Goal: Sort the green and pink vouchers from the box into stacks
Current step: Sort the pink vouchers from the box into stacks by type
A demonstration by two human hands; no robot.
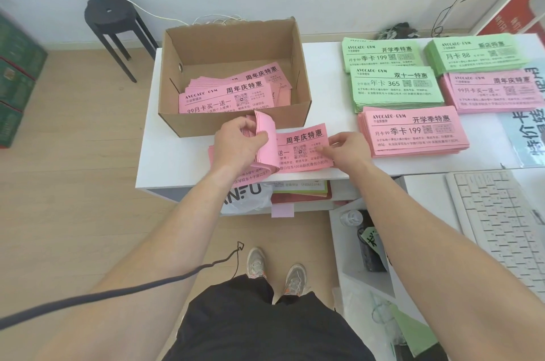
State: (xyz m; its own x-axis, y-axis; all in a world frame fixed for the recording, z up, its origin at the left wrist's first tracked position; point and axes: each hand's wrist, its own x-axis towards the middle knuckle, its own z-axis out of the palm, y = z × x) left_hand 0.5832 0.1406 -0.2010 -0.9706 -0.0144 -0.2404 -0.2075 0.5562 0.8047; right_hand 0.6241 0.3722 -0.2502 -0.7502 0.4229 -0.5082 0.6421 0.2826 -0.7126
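An open cardboard box (236,120) stands on the white table (330,95) with several pink vouchers (233,93) lying inside. In front of the box lies a bundle of pink vouchers (303,148). My left hand (236,151) grips the bundle's left part, bending several sheets upward. My right hand (348,151) pinches the right end of the top voucher. To the right lie sorted stacks: three green stacks (380,55) (393,87) (474,55) and two pink stacks (413,132) (495,90).
A white keyboard (495,222) lies at the lower right. A black stool (113,24) stands on the wooden floor to the left of the table. Papers and a plastic bag (250,195) sit on the shelf under the table. A dark cable (118,291) crosses my left arm.
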